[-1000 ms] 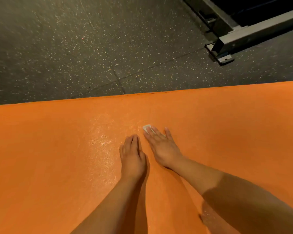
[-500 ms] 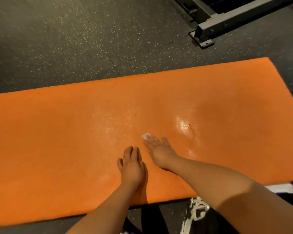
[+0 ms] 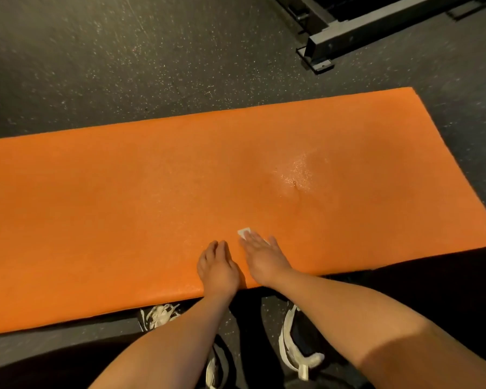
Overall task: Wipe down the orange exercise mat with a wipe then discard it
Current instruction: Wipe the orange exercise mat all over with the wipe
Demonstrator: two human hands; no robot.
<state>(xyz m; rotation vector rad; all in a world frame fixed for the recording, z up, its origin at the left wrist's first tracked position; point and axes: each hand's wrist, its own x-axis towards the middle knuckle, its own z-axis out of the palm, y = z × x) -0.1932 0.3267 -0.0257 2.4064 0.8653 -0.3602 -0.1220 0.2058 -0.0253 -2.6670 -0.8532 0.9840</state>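
The orange exercise mat [image 3: 124,209] lies across the dark speckled floor, with a wet glossy patch [image 3: 298,178] right of its middle. My right hand [image 3: 261,256] lies flat near the mat's front edge, fingers straight, pressing a small white wipe [image 3: 243,233] whose corner pokes out past the fingertips. Just to its left, my left hand [image 3: 218,269] rests palm down on the mat with its fingers slightly bent, holding nothing.
A dark metal equipment frame [image 3: 348,32] stands on the floor [image 3: 124,66] at the back right. My white and black shoes [image 3: 295,343] sit just in front of the mat's near edge. The mat's right end shows at the right.
The view has pulled back and upward, so the mat's near edge, right end and my shoes now show. Both hands have slid toward the near edge, the right still on the wipe.
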